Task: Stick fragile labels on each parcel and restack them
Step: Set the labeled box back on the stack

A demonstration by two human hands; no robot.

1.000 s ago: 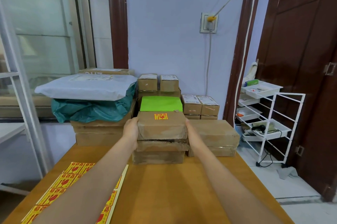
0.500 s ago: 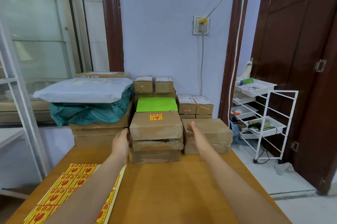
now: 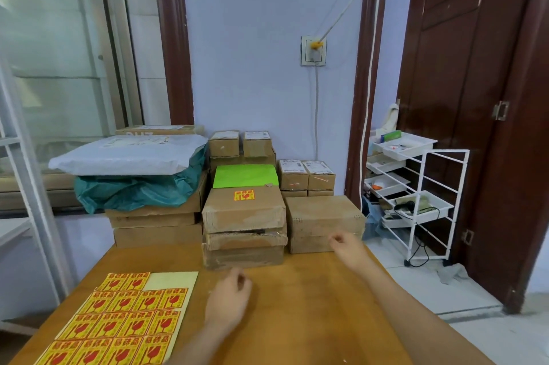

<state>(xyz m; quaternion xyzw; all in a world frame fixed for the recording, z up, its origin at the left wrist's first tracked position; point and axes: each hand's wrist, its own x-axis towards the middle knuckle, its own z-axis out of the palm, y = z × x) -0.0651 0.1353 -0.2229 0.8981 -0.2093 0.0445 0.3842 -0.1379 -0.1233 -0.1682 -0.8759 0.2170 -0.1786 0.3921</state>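
Nearest, at the desk's (image 3: 297, 320) left front, lies a sheet of fragile labels (image 3: 118, 323), yellow with red glass marks; its far right corner is bare backing where labels are gone. Left hand (image 3: 228, 299) hovers over the wooden top just right of the sheet, fingers loosely curled, holding nothing. Right hand (image 3: 346, 247) is farther out and to the right, in front of the low right parcel (image 3: 323, 217), fingers loosely bent, grasping nothing; contact with that parcel cannot be judged. Centre, at the desk's far edge: a stack of three brown parcels (image 3: 245, 234), the top parcel (image 3: 243, 210) carrying one fragile label (image 3: 244, 195) on its upper face, toward the far edge. The right parcel stands just beside this stack, unlabelled on the faces shown. Left of the stack, flat cartons (image 3: 157, 225) are piled under a teal plastic bag (image 3: 139, 189) and a white mailer (image 3: 127, 153). Behind the centre stack sits a green-topped package (image 3: 245, 176), then small cardboard boxes (image 3: 306, 176) with printed shipping labels against the blue wall. Far right, on the floor, a white wire trolley (image 3: 416, 204) with trays stands beside a dark wooden door (image 3: 463, 97).
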